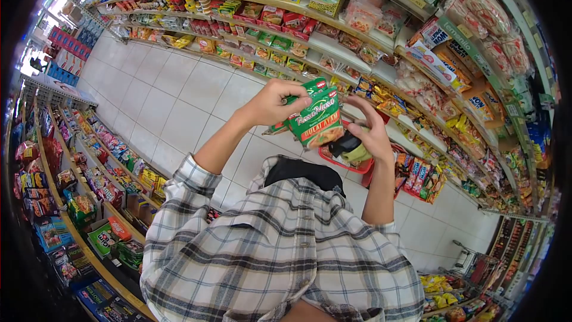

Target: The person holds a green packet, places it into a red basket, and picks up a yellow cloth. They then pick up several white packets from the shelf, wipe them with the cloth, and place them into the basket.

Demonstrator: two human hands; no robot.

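**Green seasoning packet held up in a shop aisle**

The left hand (271,104) pinches the top corner of a green packet (316,119), fingers curled over its upper edge, so the grip is closed on the packet. The packet sits just above the centre of the view, at about 12 o'clock from the person's plaid shirt (280,250). It is a flat glossy sachet, bright green, with a slanting script name in white and yellow across the middle, a red-orange band of lettering under that, and a small red-and-white logo at its top right corner. It hangs tilted, its lower edge swung toward 4 o'clock. A second green packet seems to lie behind it, its edge showing at 8 o'clock from the first.

The right hand (372,134), at 3 o'clock from the packet, has its fingers raised and bent beside the packet's right edge; whether they actually press it cannot be told. Below that hand, at 5 o'clock from the packet, is a red basket (339,161) with dark and pale green items inside.

The floor (179,89) is large pale tiles with grey joints. Shelves (333,45) packed with coloured snack bags and boxes curve from 11 o'clock round to 4 o'clock; a lower rack (89,173) of small packets runs along 8 o'clock.
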